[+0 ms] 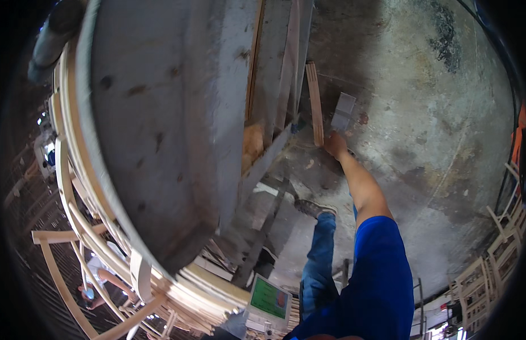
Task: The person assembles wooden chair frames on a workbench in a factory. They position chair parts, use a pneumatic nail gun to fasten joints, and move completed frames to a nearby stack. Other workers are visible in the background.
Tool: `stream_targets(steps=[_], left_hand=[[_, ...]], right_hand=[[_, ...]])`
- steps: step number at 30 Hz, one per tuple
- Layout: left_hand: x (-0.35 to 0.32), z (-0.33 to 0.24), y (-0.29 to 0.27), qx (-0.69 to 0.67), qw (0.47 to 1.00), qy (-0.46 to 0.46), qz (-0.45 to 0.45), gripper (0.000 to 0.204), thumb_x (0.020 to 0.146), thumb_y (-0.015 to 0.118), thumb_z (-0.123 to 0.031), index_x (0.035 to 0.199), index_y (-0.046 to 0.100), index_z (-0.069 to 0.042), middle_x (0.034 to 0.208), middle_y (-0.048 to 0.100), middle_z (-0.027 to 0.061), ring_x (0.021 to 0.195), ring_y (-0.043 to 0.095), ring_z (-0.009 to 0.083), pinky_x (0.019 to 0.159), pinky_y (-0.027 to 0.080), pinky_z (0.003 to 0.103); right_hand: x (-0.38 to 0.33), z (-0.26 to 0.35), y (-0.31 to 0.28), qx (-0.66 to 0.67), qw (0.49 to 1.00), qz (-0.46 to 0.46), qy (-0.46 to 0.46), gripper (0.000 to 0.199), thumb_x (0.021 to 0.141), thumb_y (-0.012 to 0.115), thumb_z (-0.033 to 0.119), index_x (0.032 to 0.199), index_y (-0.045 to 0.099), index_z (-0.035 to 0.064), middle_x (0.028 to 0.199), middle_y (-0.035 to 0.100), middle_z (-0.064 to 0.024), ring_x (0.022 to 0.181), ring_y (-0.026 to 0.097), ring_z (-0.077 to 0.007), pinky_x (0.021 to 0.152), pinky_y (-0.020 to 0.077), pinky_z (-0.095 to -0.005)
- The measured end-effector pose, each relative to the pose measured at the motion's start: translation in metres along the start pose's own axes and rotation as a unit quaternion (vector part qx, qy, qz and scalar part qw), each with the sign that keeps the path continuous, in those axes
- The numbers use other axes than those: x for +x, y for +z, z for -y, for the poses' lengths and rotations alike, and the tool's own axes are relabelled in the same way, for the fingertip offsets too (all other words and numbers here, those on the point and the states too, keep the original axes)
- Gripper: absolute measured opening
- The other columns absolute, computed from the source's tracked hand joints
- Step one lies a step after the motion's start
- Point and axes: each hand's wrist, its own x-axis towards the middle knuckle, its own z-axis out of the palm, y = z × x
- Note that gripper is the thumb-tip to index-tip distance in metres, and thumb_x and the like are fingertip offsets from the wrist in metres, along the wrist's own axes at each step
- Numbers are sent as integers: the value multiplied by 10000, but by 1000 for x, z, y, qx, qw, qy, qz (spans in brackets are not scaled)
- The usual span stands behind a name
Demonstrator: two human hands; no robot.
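Note:
From the lower edge my right arm, in a blue sleeve, reaches forward and down. My right hand (335, 145) is closed at the near end of a narrow light-brown wooden strip (314, 105), its fingertips partly hidden. The strip's far end shows line-like grooves and comes close to the edge of a large grey metal structure (155, 130). Beyond my knuckles, close to them, is a flat grey rectangular piece (343, 111); whether my hand touches it cannot be made out. My left hand is out of the picture.
Stained concrete floor (433, 136) spreads on the right. Wooden frames (478, 294) stand at the lower right, and more curved wooden parts (70, 192) at the left. A green-screened panel (270, 300) is near my leg (319, 249). Another person (101, 277) shows at the lower left.

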Motion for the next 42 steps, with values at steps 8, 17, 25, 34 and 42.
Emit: stream_targets(steps=[8,17,25,34,42], left_hand=[[6,-42,35,-25,1000,12,-1,332,944,564,-251,1164,550,-2,986,583,102,856,601,218,818,546,363],[-17,-83,8,-69,997,28,-32,306,979,567,-305,1108,562,-27,904,584,66,778,600,184,764,561,356],[-25,-128,-38,-130,988,70,-37,308,1009,569,-353,1058,573,-49,831,585,34,709,600,154,716,575,350],[94,-176,-144,179,925,300,-148,412,949,676,-402,1146,602,-48,916,653,110,777,651,249,767,576,402],[119,-124,-145,-352,870,111,-326,591,837,859,-378,1038,607,117,994,669,149,877,640,262,840,538,394]], right_hand=[[54,1,50,2,998,5,66,550,906,665,325,1320,588,-29,1255,676,-297,1221,643,-425,1032,503,-519],[49,-1,71,8,999,-4,33,547,860,724,357,1216,658,-52,1156,709,-306,1133,680,-452,965,546,-512],[27,10,21,365,902,224,-57,262,902,740,199,1098,748,26,972,746,-57,917,685,-236,845,537,-402],[-189,-13,-105,432,839,287,164,103,1001,687,170,1092,640,168,726,616,38,476,479,-64,376,413,-266],[-324,-20,-292,344,894,240,161,178,1000,700,303,961,535,251,640,447,76,465,403,-60,407,331,-244]])
